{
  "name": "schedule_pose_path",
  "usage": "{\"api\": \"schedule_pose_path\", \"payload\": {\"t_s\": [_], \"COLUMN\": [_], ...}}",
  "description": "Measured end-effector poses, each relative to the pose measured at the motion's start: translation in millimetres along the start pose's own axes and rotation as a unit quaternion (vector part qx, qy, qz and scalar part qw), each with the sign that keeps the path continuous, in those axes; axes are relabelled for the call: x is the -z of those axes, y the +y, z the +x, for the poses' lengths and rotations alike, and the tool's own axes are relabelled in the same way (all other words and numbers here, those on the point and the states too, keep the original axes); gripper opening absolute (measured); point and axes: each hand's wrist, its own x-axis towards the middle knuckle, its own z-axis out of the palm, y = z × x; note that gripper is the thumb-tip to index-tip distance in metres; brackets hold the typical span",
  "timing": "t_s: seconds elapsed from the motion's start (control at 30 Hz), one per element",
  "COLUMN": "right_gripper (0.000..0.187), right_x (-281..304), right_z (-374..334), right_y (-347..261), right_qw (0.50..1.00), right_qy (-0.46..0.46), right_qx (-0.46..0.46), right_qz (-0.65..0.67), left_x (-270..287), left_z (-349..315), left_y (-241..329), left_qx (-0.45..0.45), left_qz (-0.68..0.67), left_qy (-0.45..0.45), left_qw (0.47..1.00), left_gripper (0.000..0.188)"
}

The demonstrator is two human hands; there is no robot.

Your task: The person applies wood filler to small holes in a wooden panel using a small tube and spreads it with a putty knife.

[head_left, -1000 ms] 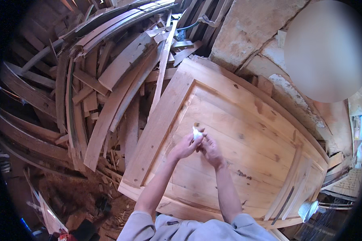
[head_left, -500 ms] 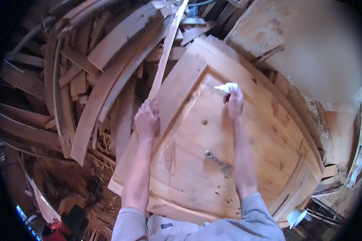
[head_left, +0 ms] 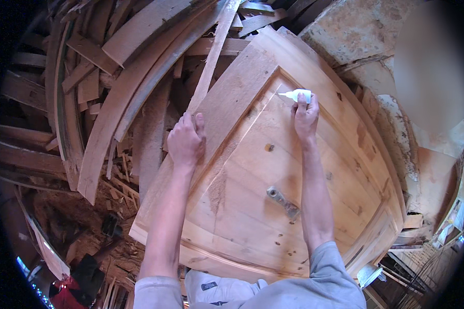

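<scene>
A large panelled wooden door (head_left: 247,170) lies flat in front of me. At its left edge my left hand (head_left: 186,141) is closed around the lower end of a long thin wooden strip (head_left: 212,59), which slants away toward the top; the palm side is hidden. My right hand (head_left: 306,119) grips a small white squeeze bottle (head_left: 300,95) above the door's upper part. The bottle lies nearly level, its thin nozzle pointing left toward the pale joint line beside the raised frame. A short metal tool (head_left: 282,203) with a round end rests on the door, left of my right forearm.
Stacked offcuts and curved boards (head_left: 139,77) crowd the left side. Sawdust (head_left: 219,193) lies along the door's left joint. Beyond the right edge stand rough, stained slabs (head_left: 355,36). A pale cup-like container (head_left: 368,275) sits by the door's lower right corner.
The view has shifted, so the door appears higher in it. My right hand has carried the bottle slightly along the panel, closer to the joint line. My left hand keeps its hold on the strip.
</scene>
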Motion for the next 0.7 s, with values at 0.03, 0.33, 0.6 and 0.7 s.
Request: {"api": "schedule_pose_path", "payload": {"t_s": [0.03, 0.33, 0.6, 0.7], "right_gripper": [0.03, 0.028, 0.029, 0.031], "right_x": [-0.2, -3.9, -4.4, -3.0], "right_z": [-0.1, -3.1, -4.8, -3.7], "right_y": [-0.3, 1.8, -0.7, 1.1], "right_qw": [1.0, 1.0, 0.999, 0.999], "right_qy": [0.0, 0.009, 0.009, 0.006], "right_qx": [0.001, 0.027, 0.028, 0.015], "right_qz": [-0.001, -0.006, -0.018, -0.038], "left_x": [-0.7, -0.1, -1.1, 0.7], "left_z": [-0.1, -1.4, -1.4, -0.4], "left_y": [-0.3, 0.2, -1.2, -1.3], "left_qx": [0.0, -0.009, -0.008, 0.004], "left_qz": [-0.001, -0.013, -0.01, -0.015], "left_qy": [0.0, 0.006, 0.003, -0.025], "left_qw": [1.0, 1.0, 1.0, 1.0], "left_gripper": [0.043, 0.042, 0.043, 0.046]}}
